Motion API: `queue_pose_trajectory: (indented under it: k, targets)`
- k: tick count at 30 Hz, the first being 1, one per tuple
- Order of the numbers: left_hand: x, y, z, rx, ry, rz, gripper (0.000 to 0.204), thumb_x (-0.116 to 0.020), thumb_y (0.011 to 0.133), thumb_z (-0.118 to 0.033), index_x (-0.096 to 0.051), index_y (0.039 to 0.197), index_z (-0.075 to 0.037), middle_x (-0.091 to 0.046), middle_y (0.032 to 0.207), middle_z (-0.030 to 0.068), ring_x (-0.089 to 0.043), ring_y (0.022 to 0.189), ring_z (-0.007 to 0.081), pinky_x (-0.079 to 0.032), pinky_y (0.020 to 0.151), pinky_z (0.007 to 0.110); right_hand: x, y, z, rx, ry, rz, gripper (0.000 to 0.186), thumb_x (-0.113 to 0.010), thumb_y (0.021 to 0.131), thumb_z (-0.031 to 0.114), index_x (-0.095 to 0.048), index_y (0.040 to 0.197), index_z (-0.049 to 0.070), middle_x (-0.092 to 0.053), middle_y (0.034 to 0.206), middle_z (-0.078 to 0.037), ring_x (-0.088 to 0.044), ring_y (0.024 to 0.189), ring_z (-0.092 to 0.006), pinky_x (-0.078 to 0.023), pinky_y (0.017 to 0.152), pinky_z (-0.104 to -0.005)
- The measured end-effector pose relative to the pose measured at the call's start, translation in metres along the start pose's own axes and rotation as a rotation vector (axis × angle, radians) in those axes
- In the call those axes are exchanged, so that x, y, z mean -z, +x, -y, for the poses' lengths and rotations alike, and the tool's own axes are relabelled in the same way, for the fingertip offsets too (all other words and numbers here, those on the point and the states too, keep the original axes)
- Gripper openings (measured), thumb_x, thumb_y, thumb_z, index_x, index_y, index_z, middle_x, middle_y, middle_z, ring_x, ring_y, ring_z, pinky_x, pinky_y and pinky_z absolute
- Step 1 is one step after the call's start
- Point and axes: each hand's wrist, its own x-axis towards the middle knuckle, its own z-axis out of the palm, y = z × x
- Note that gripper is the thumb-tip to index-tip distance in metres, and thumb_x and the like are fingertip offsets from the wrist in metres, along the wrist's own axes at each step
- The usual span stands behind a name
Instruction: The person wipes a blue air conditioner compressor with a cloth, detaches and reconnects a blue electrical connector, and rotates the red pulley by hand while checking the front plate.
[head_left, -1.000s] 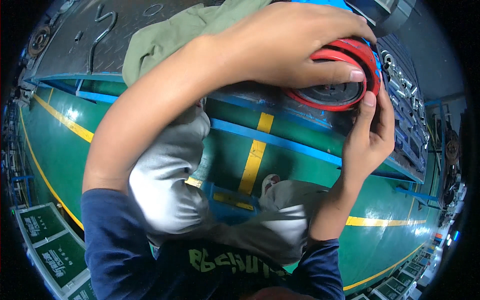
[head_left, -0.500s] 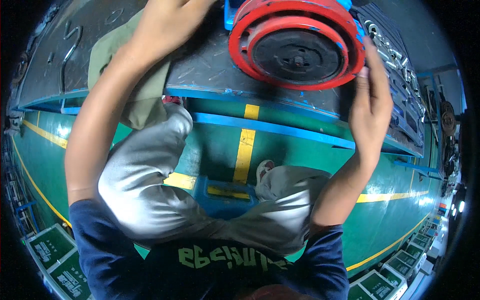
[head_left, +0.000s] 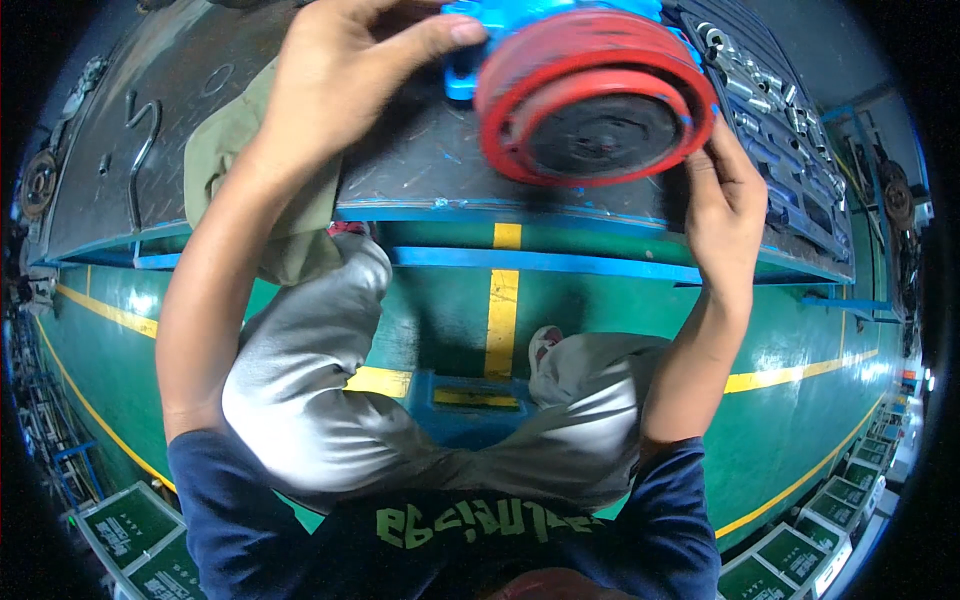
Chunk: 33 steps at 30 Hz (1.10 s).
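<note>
At the top of the view, a blue machine housing (head_left: 545, 10) with a red pulley (head_left: 495, 125) on its front stands tilted over the bench. A dark round hub (head_left: 600, 138) fills the pulley's middle; rim and hub are somewhat smeared by motion. My left hand (head_left: 345, 75) holds the housing at its left side, thumb laid on the blue metal and the other fingers partly out of view. On the other side, my right hand (head_left: 725, 205) grips the pulley's lower right rim, its fingertips partly hidden behind the edge.
A blue tray of sockets (head_left: 775, 150) lies to the right on the dark metal bench (head_left: 400, 165). Beside my left forearm a drab green cloth (head_left: 215, 165) hangs over the edge. Further left lies a bent metal rod (head_left: 145, 150). Under me is a blue stool (head_left: 465, 415).
My left hand has come onto the blue housing, thumb on top. The pulley has tipped so more blue shows behind it. My right hand has shifted lower round the rim.
</note>
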Motion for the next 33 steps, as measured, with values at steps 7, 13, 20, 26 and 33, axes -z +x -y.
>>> queue_pose_trajectory:
  k: [7,13,20,26,33]
  targets:
    - [-0.015,0.002,-0.046,0.154,0.123,0.079,0.023,-0.071,0.090,-0.012,-0.066,0.107,0.002,-0.068,0.089,0.0017,-0.059,0.080,0.0057,-0.049,0.072,0.022,0.012,0.002,-0.010,-0.200,0.032,0.036,0.037,-0.047,0.090,-0.007,-0.063,0.123,-0.003,-0.068,0.116,-0.009,-0.060,0.107,-0.0135,-0.044,0.098,-0.0274]
    - [-0.001,0.000,-0.017,0.119,0.144,0.050,0.039,-0.069,0.090,-0.012,-0.058,0.123,0.003,-0.065,0.108,0.0101,-0.058,0.097,0.0134,-0.047,0.087,0.029,0.009,-0.005,-0.004,-0.072,0.069,0.144,0.047,-0.044,0.086,-0.009,-0.061,0.129,-0.001,-0.056,0.137,-0.017,-0.050,0.131,-0.0233,-0.033,0.111,-0.0311]
    - [0.039,-0.005,0.033,0.045,0.199,-0.097,0.041,-0.061,0.091,-0.005,-0.058,0.131,0.002,-0.065,0.123,0.0090,-0.060,0.111,0.0148,-0.044,0.100,0.028,-0.004,-0.003,0.019,0.167,0.011,0.336,0.058,-0.040,0.076,-0.014,-0.063,0.128,0.001,-0.052,0.142,-0.018,-0.044,0.137,-0.0246,-0.026,0.114,-0.0335]
    - [0.015,-0.005,0.000,-0.006,0.225,-0.092,0.029,-0.057,0.099,-0.014,-0.064,0.122,0.002,-0.068,0.115,0.0089,-0.060,0.104,0.0113,-0.046,0.094,0.026,0.001,-0.002,0.019,0.155,0.071,0.221,0.051,-0.042,0.086,-0.012,-0.057,0.133,0.000,-0.057,0.136,-0.015,-0.050,0.131,-0.0216,-0.032,0.112,-0.0316]
    - [-0.008,-0.012,-0.018,0.043,0.126,-0.077,0.032,-0.065,0.095,-0.018,-0.064,0.120,0.001,-0.067,0.103,0.0049,-0.058,0.086,0.0083,-0.048,0.080,0.024,0.000,-0.002,0.006,0.043,0.172,-0.030,0.041,-0.048,0.090,-0.004,-0.061,0.128,0.003,-0.066,0.120,-0.019,-0.063,0.112,-0.0209,-0.044,0.099,-0.0301]
